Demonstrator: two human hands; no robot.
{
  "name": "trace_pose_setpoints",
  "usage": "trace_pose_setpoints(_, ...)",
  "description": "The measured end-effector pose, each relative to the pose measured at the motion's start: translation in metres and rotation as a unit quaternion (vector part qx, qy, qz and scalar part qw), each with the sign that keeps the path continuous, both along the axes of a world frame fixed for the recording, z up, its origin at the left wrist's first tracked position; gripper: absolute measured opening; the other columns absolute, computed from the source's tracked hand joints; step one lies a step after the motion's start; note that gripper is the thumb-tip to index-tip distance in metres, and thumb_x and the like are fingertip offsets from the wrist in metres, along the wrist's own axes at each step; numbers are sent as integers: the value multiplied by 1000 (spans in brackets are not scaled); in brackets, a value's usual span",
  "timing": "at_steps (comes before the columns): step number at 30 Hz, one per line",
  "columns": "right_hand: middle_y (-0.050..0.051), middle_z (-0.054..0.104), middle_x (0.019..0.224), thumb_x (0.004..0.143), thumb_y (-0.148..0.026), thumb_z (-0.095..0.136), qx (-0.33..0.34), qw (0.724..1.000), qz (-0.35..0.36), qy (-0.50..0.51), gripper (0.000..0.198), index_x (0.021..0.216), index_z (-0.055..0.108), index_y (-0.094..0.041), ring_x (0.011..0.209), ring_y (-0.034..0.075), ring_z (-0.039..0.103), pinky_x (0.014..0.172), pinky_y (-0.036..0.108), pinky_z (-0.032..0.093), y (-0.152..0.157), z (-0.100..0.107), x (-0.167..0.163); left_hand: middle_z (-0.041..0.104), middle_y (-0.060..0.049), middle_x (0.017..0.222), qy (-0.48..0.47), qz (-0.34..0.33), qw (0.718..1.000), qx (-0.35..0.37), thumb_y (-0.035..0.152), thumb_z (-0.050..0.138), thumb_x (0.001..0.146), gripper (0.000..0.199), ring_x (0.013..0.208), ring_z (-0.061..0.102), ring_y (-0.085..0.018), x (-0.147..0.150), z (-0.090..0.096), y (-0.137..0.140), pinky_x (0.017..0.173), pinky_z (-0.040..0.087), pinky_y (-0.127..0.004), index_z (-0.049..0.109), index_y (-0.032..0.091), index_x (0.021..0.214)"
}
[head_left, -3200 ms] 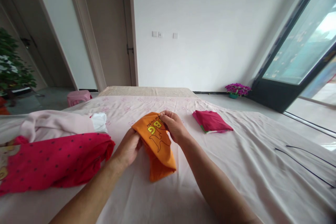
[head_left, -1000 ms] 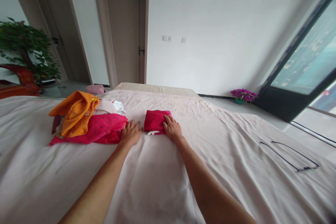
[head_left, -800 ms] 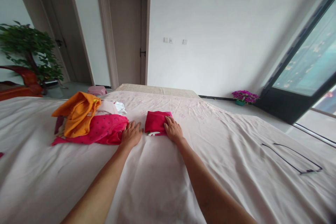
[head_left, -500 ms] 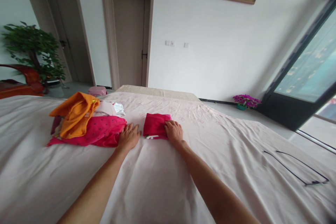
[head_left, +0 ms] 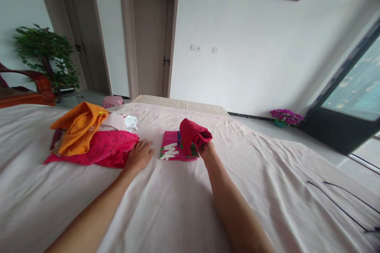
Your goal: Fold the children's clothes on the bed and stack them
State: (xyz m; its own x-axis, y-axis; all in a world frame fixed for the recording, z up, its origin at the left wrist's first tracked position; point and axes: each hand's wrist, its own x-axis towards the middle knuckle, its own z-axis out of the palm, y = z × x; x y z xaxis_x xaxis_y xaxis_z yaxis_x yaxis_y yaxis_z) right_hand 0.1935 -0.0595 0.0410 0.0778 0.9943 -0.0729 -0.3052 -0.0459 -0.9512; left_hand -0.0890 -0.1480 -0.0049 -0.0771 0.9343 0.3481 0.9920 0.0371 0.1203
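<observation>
A folded red and pink garment (head_left: pixel 170 146) with white lettering and green patches lies on the pale sheet (head_left: pixel 166 205). My right hand (head_left: pixel 206 149) grips its right part, which is lifted and bunched over, hiding most of the fingers. My left hand (head_left: pixel 140 154) rests flat on the sheet with fingers stretched out, touching or close to the right edge of a clothes pile. In that pile are a pink polka-dot garment (head_left: pixel 109 142), an orange garment (head_left: pixel 78 134) on top and a white piece (head_left: pixel 130 123) behind.
Black-framed glasses (head_left: pixel 347 206) lie on the sheet at the right. Beyond the bed stand a pink stool (head_left: pixel 113 101), a leafy plant (head_left: pixel 47 55), a wooden armchair (head_left: pixel 41 91) and a pot of purple flowers (head_left: pixel 285 116) by the wall.
My right hand has raised the garment's right part and turned it back, uncovering the white lettering. My left hand stays beside the pile. The view has shifted slightly.
</observation>
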Motion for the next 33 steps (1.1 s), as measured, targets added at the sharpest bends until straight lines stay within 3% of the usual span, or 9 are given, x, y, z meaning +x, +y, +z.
trace_pose_setpoints(5,5,69,74,76,-22,62,-89,994,61,31,16,90,62,-16,60,16,65,56,28,56,-5,-15,17,56,-12,136,-15,-3,1000,15,34,42,94,41,126,49,-27,0,-2,2,104,38,-41,57,20,130)
trace_pose_setpoints(9,6,71,81,87,-41,51,-105,991,71,52,27,97,61,-18,70,20,68,61,33,57,-9,-9,21,60,-13,132,-23,-19,999,24,32,43,93,39,123,52,-27,-1,-2,2,105,38,-42,60,17,126)
trace_pose_setpoints(12,6,72,86,84,-48,53,-67,988,118,67,34,99,62,-19,78,21,68,66,32,56,-14,-3,21,65,-13,124,-44,-37,997,48,31,46,91,36,118,56,-26,-2,2,0,103,40,-40,63,17,120)
trace_pose_setpoints(16,-1,70,77,61,-21,67,41,993,113,12,37,97,62,-20,69,17,64,61,25,51,-23,-3,7,69,-9,118,-120,-100,978,136,35,49,91,34,112,61,-24,9,13,-10,102,42,-38,63,21,120)
trace_pose_setpoints(18,-2,68,74,58,-19,64,67,994,86,-7,36,95,62,-20,66,16,61,59,25,49,-27,-3,-6,68,-7,120,-182,-132,962,157,40,52,90,37,111,62,-23,25,19,-16,100,44,-36,60,24,123)
trace_pose_setpoints(23,0,72,82,66,-25,61,102,984,143,2,40,105,67,-20,75,18,65,67,27,52,-48,21,-40,69,-8,109,-312,-117,939,85,44,57,85,39,99,65,-23,66,25,-17,86,49,-34,60,20,116)
trace_pose_setpoints(26,2,73,82,70,-29,63,104,978,181,-21,40,109,69,-20,75,19,66,70,29,52,-62,44,-48,70,-5,92,-423,-79,900,65,37,48,87,27,85,66,-22,65,24,-10,76,49,-32,63,19,101)
trace_pose_setpoints(29,2,74,83,72,-28,60,125,967,190,-113,42,112,69,-20,73,19,66,68,30,51,-69,68,-34,70,-3,87,-508,-48,851,124,36,48,84,25,84,64,-21,45,35,-5,77,49,-32,64,20,94)
trace_pose_setpoints(33,1,74,90,73,-23,60,229,896,108,-365,30,98,74,-25,83,19,66,76,30,49,-68,100,6,70,-1,89,-564,-51,790,235,40,56,79,27,86,63,-20,16,77,-9,80,50,-30,65,19,93)
